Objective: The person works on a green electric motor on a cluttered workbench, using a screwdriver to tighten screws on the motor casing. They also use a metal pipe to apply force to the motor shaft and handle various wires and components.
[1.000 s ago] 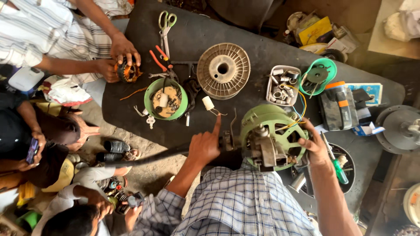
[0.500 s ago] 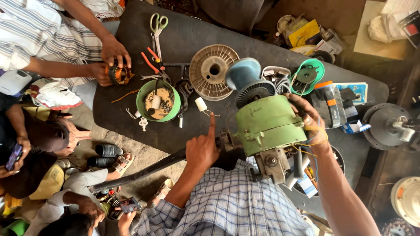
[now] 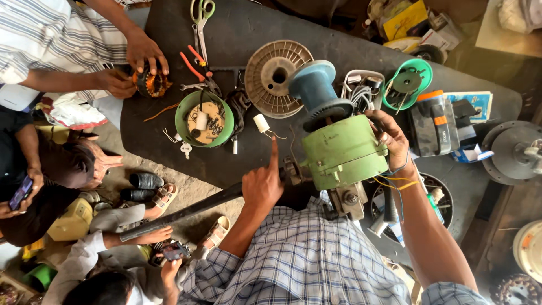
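The green motor (image 3: 343, 151) has tipped a little further upright since half a second ago. I see my right hand (image 3: 389, 138) gripping its far side, my left hand (image 3: 262, 183) just beside it, forefinger extended, holding nothing. A grey spool (image 3: 276, 76) lies beyond the motor.

Right hand (image 3: 389, 138) fingertips hidden behind green motor (image 3: 341, 151); motor underside perhaps unseen.
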